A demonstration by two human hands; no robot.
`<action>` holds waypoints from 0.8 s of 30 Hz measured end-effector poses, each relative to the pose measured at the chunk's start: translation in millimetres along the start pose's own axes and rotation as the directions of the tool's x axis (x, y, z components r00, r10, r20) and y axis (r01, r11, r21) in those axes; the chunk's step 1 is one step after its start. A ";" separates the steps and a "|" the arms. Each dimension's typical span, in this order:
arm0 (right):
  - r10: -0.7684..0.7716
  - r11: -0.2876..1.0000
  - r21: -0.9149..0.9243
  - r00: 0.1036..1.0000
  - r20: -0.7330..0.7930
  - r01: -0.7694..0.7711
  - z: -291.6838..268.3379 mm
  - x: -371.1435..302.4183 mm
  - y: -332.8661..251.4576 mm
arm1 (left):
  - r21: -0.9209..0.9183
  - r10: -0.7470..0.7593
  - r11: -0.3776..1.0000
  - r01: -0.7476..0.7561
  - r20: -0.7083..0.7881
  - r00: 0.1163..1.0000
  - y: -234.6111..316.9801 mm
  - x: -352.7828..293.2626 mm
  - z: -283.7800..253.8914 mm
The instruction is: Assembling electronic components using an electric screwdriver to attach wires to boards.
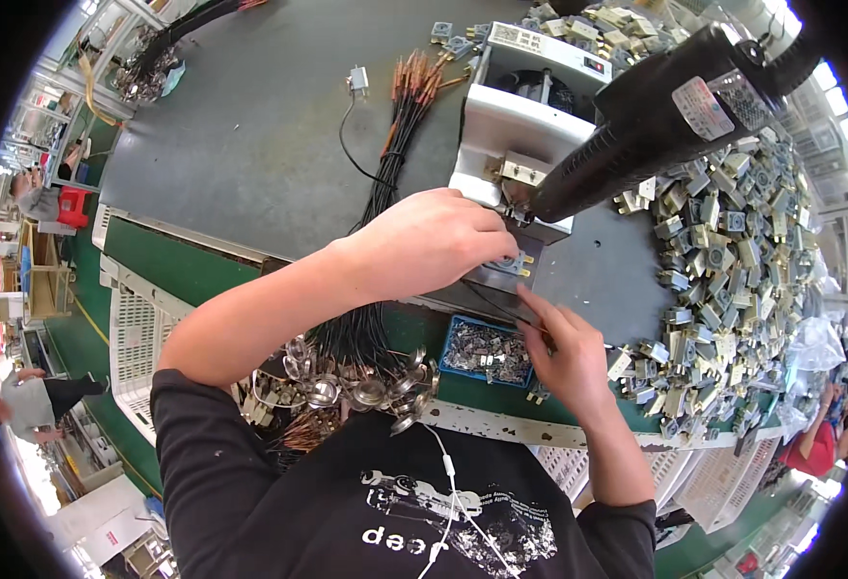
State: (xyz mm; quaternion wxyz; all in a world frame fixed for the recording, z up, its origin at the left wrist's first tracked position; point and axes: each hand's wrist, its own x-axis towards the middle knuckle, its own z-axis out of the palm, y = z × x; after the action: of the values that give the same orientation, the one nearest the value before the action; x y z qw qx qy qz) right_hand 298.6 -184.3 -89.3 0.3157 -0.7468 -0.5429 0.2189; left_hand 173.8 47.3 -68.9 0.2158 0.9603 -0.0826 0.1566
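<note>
My left hand (pixel 434 239) reaches across to the front of a white bench machine (pixel 516 111), its fingers curled over a small grey block with brass-coloured terminals (pixel 515 262). From beneath that hand a thin black wire (pixel 490 301) runs toward my right hand (pixel 571 357). Thumb and forefinger of the right hand are closed around the wire near its end, just below the block. A thick black electric screwdriver (pixel 627 130) leans into the machine, its tip close above my left fingertips. My left hand hides part of the block.
Many grey and cream blocks (pixel 723 261) are heaped at the right. A blue tray (pixel 443 359) of small metal parts sits between my arms. Black wires with orange ends (pixel 385 193) and round metal pieces (pixel 366 391) lie under my left forearm. One wired block (pixel 358 79) lies farther back.
</note>
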 end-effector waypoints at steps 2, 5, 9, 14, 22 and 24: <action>-0.008 0.994 -0.112 1.000 -0.007 0.008 -1.6 6.2 2.9 | -0.018 -0.055 0.998 0.055 0.007 0.998 2.8 0.4 -7.0; -0.070 0.967 -0.243 0.997 0.035 0.076 -0.7 12.1 10.7 | -0.030 -0.074 0.997 0.073 -0.035 0.997 3.3 -3.9 -6.4; -0.091 0.959 -0.268 0.995 0.026 0.095 -4.0 14.3 6.3 | -0.024 -0.075 0.997 0.073 -0.051 0.996 4.7 -3.8 -2.7; -0.018 1.000 0.022 0.998 -0.068 0.020 2.5 -3.6 0.8 | 0.053 -0.025 0.998 0.024 0.024 0.999 2.9 1.7 9.7; 0.021 0.965 0.262 0.996 -0.090 0.003 5.8 -18.4 -2.9 | 0.093 -0.006 0.996 0.002 0.039 0.999 7.5 2.6 14.3; -0.041 0.964 0.259 0.994 -0.105 0.067 3.8 -20.8 0.8 | 0.099 -0.022 0.995 0.019 0.032 0.999 7.3 3.0 15.1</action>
State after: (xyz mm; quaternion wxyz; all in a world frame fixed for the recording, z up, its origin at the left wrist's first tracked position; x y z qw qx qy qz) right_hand 290.0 -203.3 -92.8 0.4440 -0.6933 -0.5131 0.2428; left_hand 179.0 33.9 -78.0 0.1683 0.9730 -0.0684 0.1425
